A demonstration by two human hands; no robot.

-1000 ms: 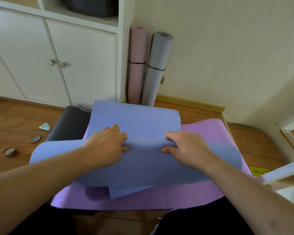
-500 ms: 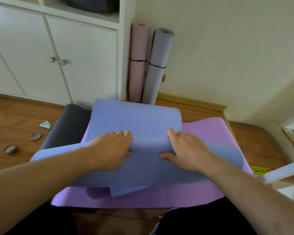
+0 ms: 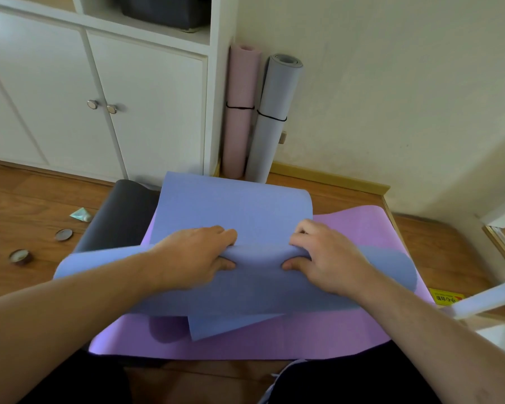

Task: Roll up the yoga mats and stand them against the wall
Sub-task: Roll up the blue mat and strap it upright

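On the wooden floor point(image 3: 21, 205) in front of the kneeling person, the blue mat point(image 3: 233, 208) lies across a purple mat point(image 3: 359, 228), with a dark grey mat point(image 3: 120, 217) beneath at the left. Both hands grip the blue mat's rolled portion near its middle: the left hand point(image 3: 196, 252) and the right hand point(image 3: 327, 255) each have fingers curled over the top of the roll and a thumb tucked underneath. Its loose inner corner pokes out at the near side, so the roll looks slack and uneven. My judgement is that the mat is light, soft and springy, thin foam that bends easily and will try to unroll; it should be held wide, with hands nearer the two ends, to keep the edges square. Against the wall point(image 3: 391, 83) by the white cabinet point(image 3: 146, 106) stand a pink rolled mat point(image 3: 242, 112) and a grey rolled mat point(image 3: 274, 118), touching, each bound by a black band. A yellow label point(image 3: 445, 295) lies on the floor at right; its writing is too small to read.
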